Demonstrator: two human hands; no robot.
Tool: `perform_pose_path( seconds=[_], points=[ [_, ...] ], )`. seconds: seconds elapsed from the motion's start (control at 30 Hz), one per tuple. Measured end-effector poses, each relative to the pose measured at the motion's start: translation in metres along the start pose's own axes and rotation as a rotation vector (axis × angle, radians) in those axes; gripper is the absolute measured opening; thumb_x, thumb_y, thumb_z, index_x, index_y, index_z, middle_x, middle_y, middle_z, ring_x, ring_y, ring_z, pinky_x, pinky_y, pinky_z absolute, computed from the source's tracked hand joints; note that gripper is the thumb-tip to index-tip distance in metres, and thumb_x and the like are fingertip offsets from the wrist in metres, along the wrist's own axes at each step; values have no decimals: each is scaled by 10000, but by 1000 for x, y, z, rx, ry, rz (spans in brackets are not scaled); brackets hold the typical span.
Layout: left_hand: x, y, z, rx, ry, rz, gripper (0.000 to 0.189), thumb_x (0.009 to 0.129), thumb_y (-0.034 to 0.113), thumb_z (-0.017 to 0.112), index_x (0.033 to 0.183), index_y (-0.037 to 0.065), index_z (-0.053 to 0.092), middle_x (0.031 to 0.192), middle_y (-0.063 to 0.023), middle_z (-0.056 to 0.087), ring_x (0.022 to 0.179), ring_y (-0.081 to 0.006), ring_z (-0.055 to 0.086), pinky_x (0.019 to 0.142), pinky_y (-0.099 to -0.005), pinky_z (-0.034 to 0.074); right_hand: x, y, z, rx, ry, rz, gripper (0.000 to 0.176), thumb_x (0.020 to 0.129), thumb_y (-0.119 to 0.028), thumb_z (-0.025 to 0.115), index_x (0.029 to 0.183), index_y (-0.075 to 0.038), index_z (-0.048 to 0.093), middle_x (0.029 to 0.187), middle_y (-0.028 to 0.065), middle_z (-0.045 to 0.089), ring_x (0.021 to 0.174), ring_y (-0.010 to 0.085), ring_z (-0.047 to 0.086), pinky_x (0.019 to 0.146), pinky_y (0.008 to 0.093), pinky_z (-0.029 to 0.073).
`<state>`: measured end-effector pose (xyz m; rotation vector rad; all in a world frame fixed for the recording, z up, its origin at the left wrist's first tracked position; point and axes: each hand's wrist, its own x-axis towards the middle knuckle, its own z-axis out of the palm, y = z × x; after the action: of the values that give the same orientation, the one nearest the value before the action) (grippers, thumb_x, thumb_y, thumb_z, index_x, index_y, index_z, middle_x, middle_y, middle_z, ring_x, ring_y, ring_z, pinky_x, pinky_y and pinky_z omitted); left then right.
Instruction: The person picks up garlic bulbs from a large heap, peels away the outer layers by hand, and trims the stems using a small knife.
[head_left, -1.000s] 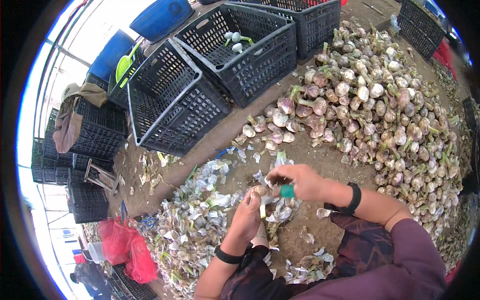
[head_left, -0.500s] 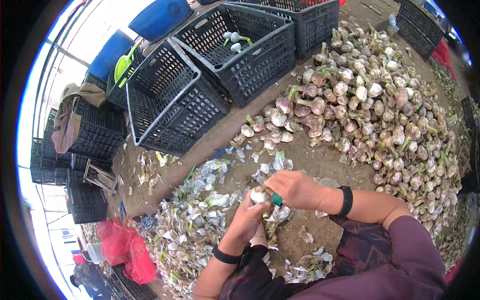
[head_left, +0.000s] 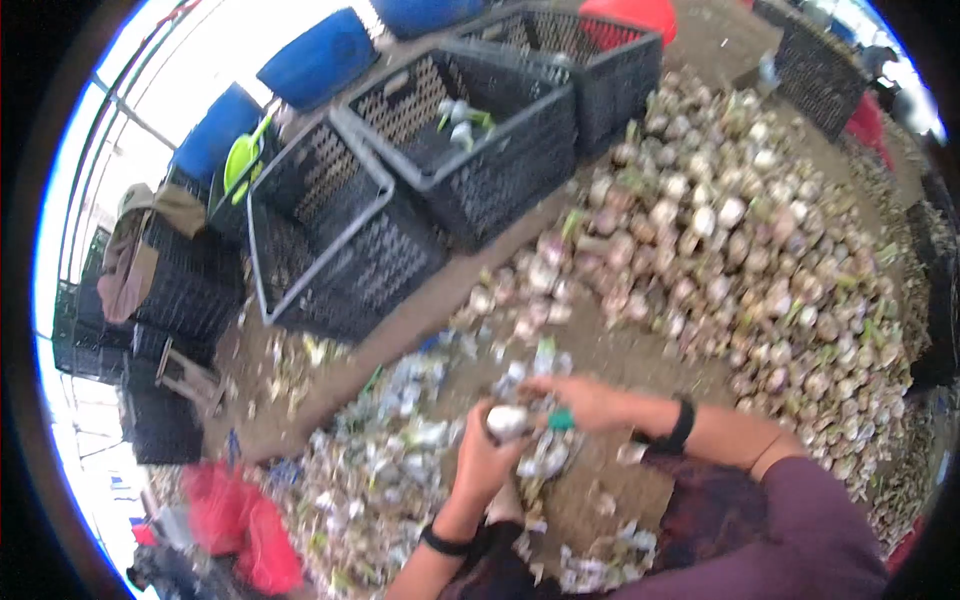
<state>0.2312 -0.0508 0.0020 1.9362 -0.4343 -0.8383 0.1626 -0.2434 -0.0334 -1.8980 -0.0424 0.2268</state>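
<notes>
A white garlic bulb (head_left: 507, 422) sits between the fingers and thumb of my left hand (head_left: 484, 455), which is closed around it. Just to the right, my right hand (head_left: 590, 402) is closed with a green object (head_left: 561, 419) showing at its underside; blur hides what kind of object it is. The fingertips of my right hand are close to the top of the bulb. Loose garlic skins (head_left: 390, 475) lie on the ground left of my hands. A large heap of unpeeled garlic bulbs (head_left: 735, 230) spreads to the upper right.
Black plastic crates (head_left: 345, 245) stand in a row ahead, the middle one holding a few white bulbs (head_left: 462, 125). Blue tubs (head_left: 320, 58) are behind them. Stacked crates (head_left: 190, 290) and a red mesh bag (head_left: 240, 525) are at the left. A red basin (head_left: 635, 15) is at the top.
The view has shifted and blurred. My right hand has moved a little away from the bulb's top, its fingers extending further forward. My left hand still holds the bulb.
</notes>
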Motion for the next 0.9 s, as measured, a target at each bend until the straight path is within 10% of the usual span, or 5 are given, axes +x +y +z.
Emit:
perform_pose_path(
  seconds=[0.33,0.5,0.6,0.67,0.9],
  points=[
    [4,7,-8,-408,-338,-65,748,799,56,611,1397,-5,166,1384,-186,316,1199,-284,442,970,-377,390,7,18,-56,1039,74,559,312,937,-189,424,1172,2,502,1128,124,564,1089,243,527,964,412,428],
    [13,6,-16,-455,-314,-107,655,810,38,596,1372,4,261,1335,-164,385,1167,-262,469,909,-363,446,22,-20,-111,1049,223,556,287,949,-195,434,1148,-5,516,1073,105,600,964,193,599,771,313,555],
    [12,-1,-16,-541,-285,-97,589,848,53,576,1356,-8,284,1322,-146,403,1156,-260,474,944,-380,431,72,-69,-156,1242,305,149,267,935,-168,471,1131,9,508,1026,124,613,884,202,621,782,314,543],
    [14,1,-17,-507,-294,-97,592,846,60,586,1356,1,291,1326,-145,405,1153,-251,475,935,-374,433,94,-101,-193,1030,274,-111,270,918,-202,509,1101,-4,533,1011,115,612,882,199,616,779,303,525],
    [16,-4,-29,-555,-235,-126,581,842,86,603,1340,1,315,1312,-136,433,1154,-233,474,922,-352,425,123,60,-148,-754,183,323,424,805,-160,550,1196,0,512,888,233,630,831,350,618,690,419,486]
  ],
)
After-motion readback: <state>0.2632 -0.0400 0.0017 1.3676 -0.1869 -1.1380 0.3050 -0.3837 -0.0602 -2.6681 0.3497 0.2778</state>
